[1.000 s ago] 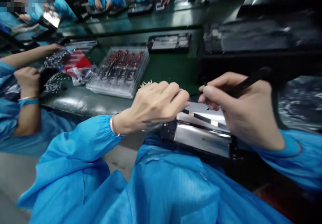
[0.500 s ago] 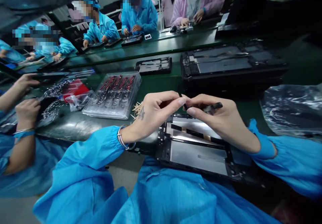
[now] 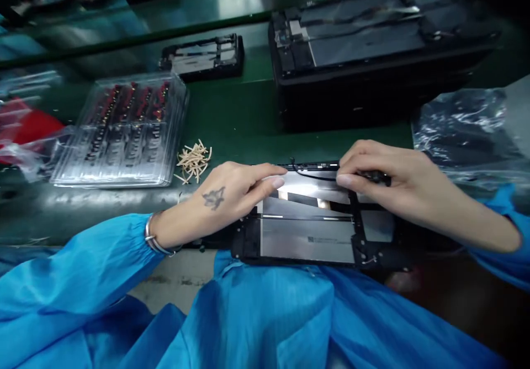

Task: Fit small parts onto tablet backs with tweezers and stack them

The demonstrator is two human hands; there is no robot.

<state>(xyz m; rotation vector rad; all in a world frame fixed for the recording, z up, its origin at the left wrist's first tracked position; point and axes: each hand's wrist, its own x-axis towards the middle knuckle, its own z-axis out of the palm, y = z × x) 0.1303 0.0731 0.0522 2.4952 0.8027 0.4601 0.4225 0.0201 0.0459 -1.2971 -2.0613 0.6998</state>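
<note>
An opened tablet (image 3: 306,242) with a black frame and silver battery plates lies at the table's front edge, against my blue smock. My left hand (image 3: 236,195) is over its upper left corner, thumb and index finger stretched out slightly apart, with nothing visible between them. Above the upper right part, my right hand (image 3: 381,178) is closed around a small black part (image 3: 376,177), mostly hidden by the fingers. From that hand a thin black wire (image 3: 317,177) runs left across the tablet's top edge, its end curling up near my left fingertips.
Clear plastic trays (image 3: 120,137) with small red and black parts stand left, beside a pile of thin beige strips (image 3: 194,162). Behind are a stack of opened tablets (image 3: 351,43) and a smaller opened unit (image 3: 202,57). A plastic bag (image 3: 464,126) lies right.
My hands were together above the tablet and have moved apart and down to it, the right one keeping the black part. The view has tilted downward.
</note>
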